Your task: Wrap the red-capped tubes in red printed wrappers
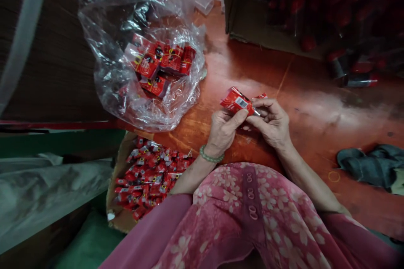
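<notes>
My left hand (224,128), with a green bead bracelet on its wrist, is closed on a red printed plastic wrapper (235,100) with a white barcode label. Its thumb presses on the wrapper's face. My right hand (271,124) pinches the wrapper's right end, where something shiny shows between the fingers; I cannot make out whether an item is inside. Another bit of red printed plastic (260,96) sticks out behind my right fingers. Both hands are just above the reddish table (252,67), close to my body.
A clear plastic bag (104,75) at the upper left holds bundled red wrappers (172,56). Below it, a cardboard box (121,218) contains many small red-wrapped pieces (151,176). Red-capped containers (361,80) lie at the upper right by another carton (252,40). Dark cloth (366,164) rests at right.
</notes>
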`<action>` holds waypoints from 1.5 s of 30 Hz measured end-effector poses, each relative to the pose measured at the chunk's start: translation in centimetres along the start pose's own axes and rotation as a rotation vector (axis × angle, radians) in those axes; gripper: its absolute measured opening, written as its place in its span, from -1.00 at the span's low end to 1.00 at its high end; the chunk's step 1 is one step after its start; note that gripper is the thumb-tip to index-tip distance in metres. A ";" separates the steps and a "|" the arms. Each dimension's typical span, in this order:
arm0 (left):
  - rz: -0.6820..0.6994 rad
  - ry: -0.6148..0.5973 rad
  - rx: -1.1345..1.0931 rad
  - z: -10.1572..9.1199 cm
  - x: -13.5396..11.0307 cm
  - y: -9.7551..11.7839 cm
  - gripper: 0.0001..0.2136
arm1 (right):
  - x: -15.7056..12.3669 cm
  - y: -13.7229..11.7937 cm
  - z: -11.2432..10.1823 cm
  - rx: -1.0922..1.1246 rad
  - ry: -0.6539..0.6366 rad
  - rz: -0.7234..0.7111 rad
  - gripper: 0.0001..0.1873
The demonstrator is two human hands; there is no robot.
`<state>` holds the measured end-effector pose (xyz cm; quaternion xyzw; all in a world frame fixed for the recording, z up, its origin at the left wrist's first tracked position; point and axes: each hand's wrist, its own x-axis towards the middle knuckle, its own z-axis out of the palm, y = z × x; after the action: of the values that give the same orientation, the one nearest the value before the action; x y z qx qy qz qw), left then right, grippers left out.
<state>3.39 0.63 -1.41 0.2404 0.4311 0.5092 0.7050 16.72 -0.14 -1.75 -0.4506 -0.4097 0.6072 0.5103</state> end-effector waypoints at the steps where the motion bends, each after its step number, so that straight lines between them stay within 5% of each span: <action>1: -0.011 -0.009 0.017 0.0 -0.1 -0.1 -0.61 | -0.1 0.1 0.1 -0.014 0.016 -0.015 -0.59; 11: -0.078 -0.015 -0.106 0.1 -0.3 0.4 -0.59 | -0.4 1.2 -0.2 -0.319 0.097 -0.230 -0.52; 17: -0.118 -0.022 -0.140 0.0 -0.2 0.3 -0.56 | -0.6 1.3 0.0 -0.466 0.127 -0.458 -0.73; 35: -0.155 -0.053 -0.158 0.4 -0.5 0.0 -0.58 | -0.8 0.8 0.3 -0.307 0.123 -0.254 -0.55; 45: -0.125 -0.103 -0.093 0.1 -1.1 -0.4 -0.62 | -0.9 1.7 -0.4 -0.298 0.216 -0.351 -0.53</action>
<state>3.55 -0.50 -1.28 0.2060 0.3840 0.4709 0.7671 16.76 -1.24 -3.32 -0.5053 -0.5096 0.3905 0.5767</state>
